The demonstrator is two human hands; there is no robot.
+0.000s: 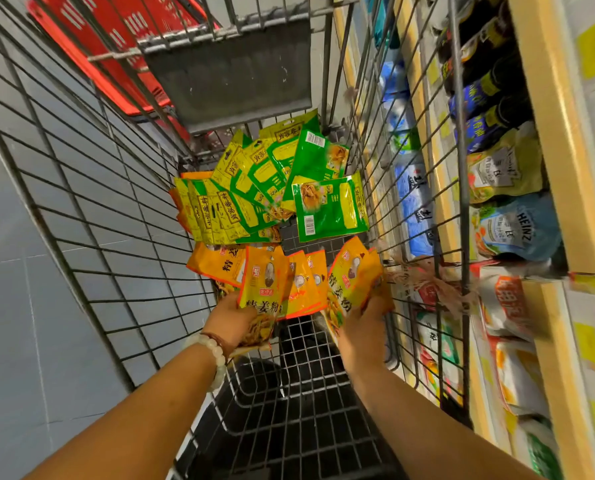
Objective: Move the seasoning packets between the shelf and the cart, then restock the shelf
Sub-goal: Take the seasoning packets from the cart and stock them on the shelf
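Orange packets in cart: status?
Both hands gripping orange packets: left hand, right hand. Green packets piled beyond. Cart wall between hands and shelf.

"HEINZ" on blue shelf pouch [517,230]

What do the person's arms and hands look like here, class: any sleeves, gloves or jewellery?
Both forearms are bare, with no sleeves in view and no gloves. The left hand has a bracelet of pale, rounded beads at its wrist, with a thinner reddish-brown band beside it. The right hand shows no jewellery.
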